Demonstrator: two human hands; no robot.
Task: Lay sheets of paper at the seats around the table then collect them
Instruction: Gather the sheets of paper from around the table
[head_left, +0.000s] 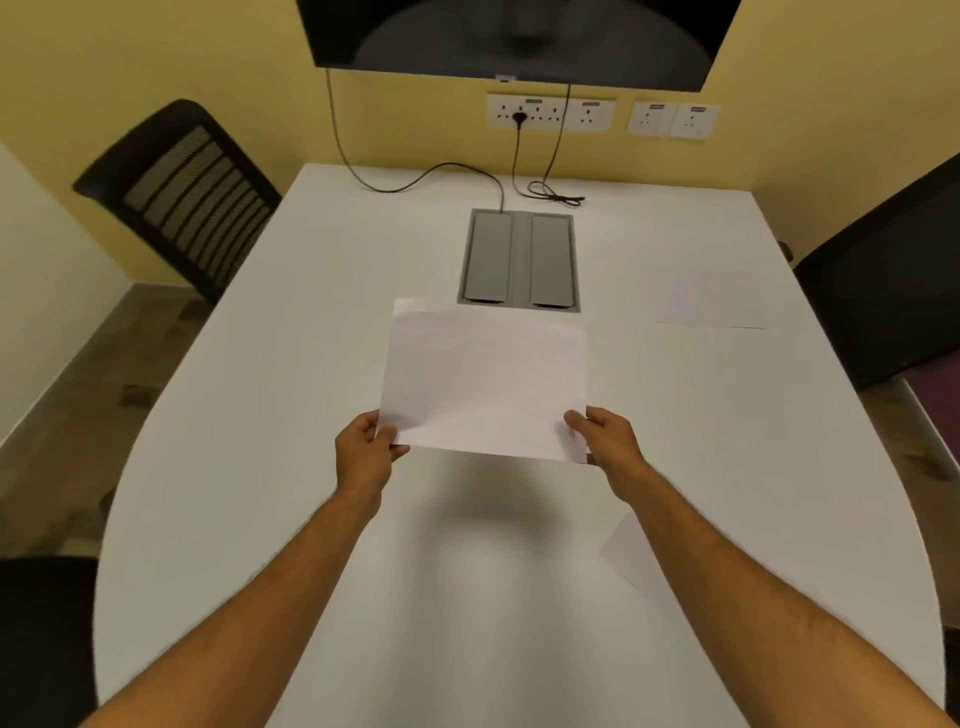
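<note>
1. A black mesh-backed chair stands at the left edge of the white table, its back tilted away from the tabletop
2. The left hand pinches the near left corner of the held sheets, thumb on top and fingers underneath
3. The held sheets are raised over the middle of the table, long axis running left to right, near edge between the two hands and far edge pointing toward the wall; a second sheet's corner peeks out at the far left, so it is more than one sheet
4. Just beyond the far edge, a grey cable hatch is set into the tabletop, with black cables trailing to the wall sockets
5. The right hand pinches the near right corner the same way
6. A sheet lies flat on the table beside the right forearm, partly covered by it
7. Another sheet lies flat at the right seat, in front of a dark chair, well apart from both hands
</note>
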